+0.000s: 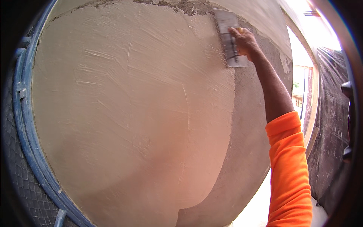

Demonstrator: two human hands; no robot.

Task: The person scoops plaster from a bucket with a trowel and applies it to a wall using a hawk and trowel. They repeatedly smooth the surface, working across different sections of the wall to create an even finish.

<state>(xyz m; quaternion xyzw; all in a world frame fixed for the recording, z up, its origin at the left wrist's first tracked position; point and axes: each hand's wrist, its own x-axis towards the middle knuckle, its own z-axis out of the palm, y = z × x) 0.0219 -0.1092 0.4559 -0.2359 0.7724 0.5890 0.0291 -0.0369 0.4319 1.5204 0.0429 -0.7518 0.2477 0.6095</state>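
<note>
Right hand (pixel 245 42) was closed around the handle of the trowel (pixel 226 28), upper right of the frame; left hand was out of view, state could not be told. Trowel stood near upright, at the border where the pale coat (pixel 143 113) met the greyer strip (pixel 249 113). Slight blur; could not tell whether the whole blade touched. Judged: a shallow tilt, even pressure and some overlap onto the coat would suit, lest a step form at the border. Ridges (pixel 98 55), upper left, suggested a lighter touch, since a dug-in blade corner would likely score such lines. Rough patch (pixel 189 6), top of frame, looked liable to catch the blade. Blue frame (pixel 22 109) bounded the coat at far left; best not struck. Orange sleeve (pixel 289 170), lower right, lay clear of the coat.
</note>
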